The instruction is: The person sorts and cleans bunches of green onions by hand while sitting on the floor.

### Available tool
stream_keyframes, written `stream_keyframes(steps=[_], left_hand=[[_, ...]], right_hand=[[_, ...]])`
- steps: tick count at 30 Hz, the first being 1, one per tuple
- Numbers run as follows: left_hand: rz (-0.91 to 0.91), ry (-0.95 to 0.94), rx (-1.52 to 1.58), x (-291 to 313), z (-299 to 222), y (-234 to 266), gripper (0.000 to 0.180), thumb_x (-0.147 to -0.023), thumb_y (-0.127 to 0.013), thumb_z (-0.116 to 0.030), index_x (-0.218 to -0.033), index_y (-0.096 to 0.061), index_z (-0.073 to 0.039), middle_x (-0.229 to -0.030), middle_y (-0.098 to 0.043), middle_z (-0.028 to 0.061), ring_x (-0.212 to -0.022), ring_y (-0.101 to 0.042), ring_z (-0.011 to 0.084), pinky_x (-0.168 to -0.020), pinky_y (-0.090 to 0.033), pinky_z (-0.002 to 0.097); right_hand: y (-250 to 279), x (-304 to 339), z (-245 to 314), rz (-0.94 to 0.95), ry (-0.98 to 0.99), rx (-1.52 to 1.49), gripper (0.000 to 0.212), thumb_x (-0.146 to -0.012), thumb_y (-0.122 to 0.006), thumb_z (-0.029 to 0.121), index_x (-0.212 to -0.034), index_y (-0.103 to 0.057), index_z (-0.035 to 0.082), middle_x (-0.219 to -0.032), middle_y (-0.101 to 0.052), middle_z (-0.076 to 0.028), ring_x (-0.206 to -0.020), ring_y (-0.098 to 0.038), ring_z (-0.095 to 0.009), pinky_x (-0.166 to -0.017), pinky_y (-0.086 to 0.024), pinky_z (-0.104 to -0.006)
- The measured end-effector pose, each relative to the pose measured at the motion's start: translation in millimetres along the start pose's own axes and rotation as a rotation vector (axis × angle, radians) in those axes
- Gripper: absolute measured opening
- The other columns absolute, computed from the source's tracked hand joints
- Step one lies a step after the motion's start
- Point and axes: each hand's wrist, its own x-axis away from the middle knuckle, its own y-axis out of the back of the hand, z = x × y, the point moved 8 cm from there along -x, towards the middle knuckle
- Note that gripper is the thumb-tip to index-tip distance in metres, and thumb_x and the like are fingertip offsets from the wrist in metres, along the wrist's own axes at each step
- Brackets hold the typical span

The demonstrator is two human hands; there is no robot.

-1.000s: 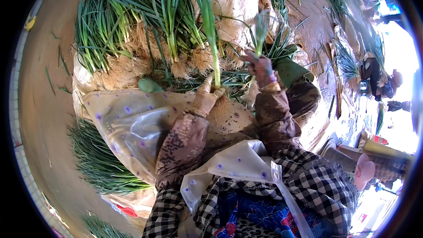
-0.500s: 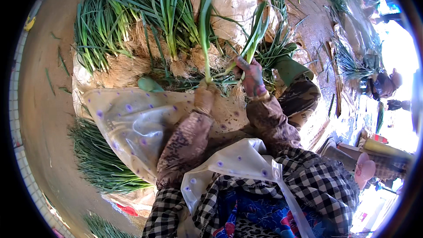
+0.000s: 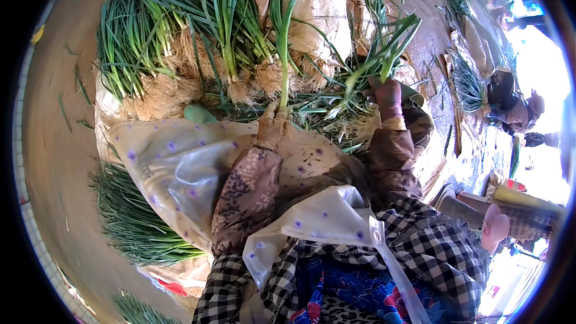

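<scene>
My left hand (image 3: 273, 125) is closed round the lower end of a green onion (image 3: 284, 75), whose pale stem and long green leaves stand up in front of me. To the right, my right hand (image 3: 387, 101) is closed on the base of another clump of green onion leaves (image 3: 390, 48), fanning upward. Its fingers are partly dark and blurred. Loose leaves and pale trimmings (image 3: 351, 126) lie between my two hands. Beyond them stand rooted green onions (image 3: 231, 30), their brown root tufts (image 3: 165, 96) toward me.
A pale sack (image 3: 315, 21) stands at the far side. A spotted plastic apron (image 3: 171, 162) spreads over my lap. More green onions (image 3: 144, 216) lie at my left. At the far right a person (image 3: 517, 105) is beside another green bunch (image 3: 468, 84).
My right hand has moved away to the right with a leafy clump, apart from my left hand. My left hand stays nearly in place, still holding the upright green onion.
</scene>
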Motion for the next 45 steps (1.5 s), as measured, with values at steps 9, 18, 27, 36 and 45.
stream_keyframes(steps=[9,18,27,36,45], left_hand=[[-0.183,-0.142,-0.812,41,-83,-30,0.042,-0.075,-0.066,-0.033,-0.104,-0.054,-0.005,-0.075,-0.062,0.0141,-0.066,-0.060,0.0289,-0.059,-0.046,0.0372],[-0.370,-0.287,-1.050,53,-97,-10,0.043,-0.081,-0.056,-0.043,-0.099,-0.060,-0.004,-0.064,-0.056,0.0198,-0.057,-0.055,0.0359,-0.051,-0.041,0.0426],[0.006,-0.077,-0.232,26,-52,5,0.033,-0.089,-0.047,-0.033,-0.088,-0.059,-0.002,-0.063,-0.059,0.0070,-0.044,-0.046,0.0152,-0.039,-0.035,0.0272],[0.392,-0.037,0.055,43,-80,-54,0.042,-0.082,-0.061,-0.027,-0.116,-0.049,-0.005,-0.085,-0.060,0.0057,-0.061,-0.053,0.0142,-0.060,-0.047,0.0243],[0.037,-0.075,-0.512,39,-80,-22,0.037,-0.079,-0.062,-0.028,-0.110,-0.055,-0.009,-0.081,-0.064,0.0111,-0.064,-0.062,0.0213,-0.055,-0.047,0.0314]], right_hand=[[-150,25,-11,0.502,-0.117,-0.192,0.038,-0.078,-0.065,0.034,-0.080,-0.060,-0.004,-0.063,-0.055,-0.005,-0.039,-0.035,-0.007,-0.035,-0.027,-0.0215],[-203,29,9,0.668,-0.148,-0.423,0.025,-0.074,-0.071,0.023,-0.070,-0.057,0.001,-0.064,-0.059,-0.007,-0.041,-0.039,-0.007,-0.038,-0.033,-0.0216],[-199,31,16,0.682,-0.057,-0.532,0.034,-0.078,-0.066,0.028,-0.095,-0.060,-0.001,-0.071,-0.059,-0.004,-0.044,-0.036,-0.003,-0.041,-0.029,-0.0187],[-187,49,41,0.854,-0.031,-0.560,0.028,-0.082,-0.061,0.023,-0.101,-0.060,0.002,-0.075,-0.063,-0.004,-0.043,-0.034,-0.003,-0.039,-0.027,-0.0183],[-188,30,26,0.707,-0.048,-0.517,0.030,-0.081,-0.064,0.023,-0.097,-0.060,-0.001,-0.076,-0.061,-0.005,-0.045,-0.037,-0.005,-0.039,-0.031,-0.0211]])
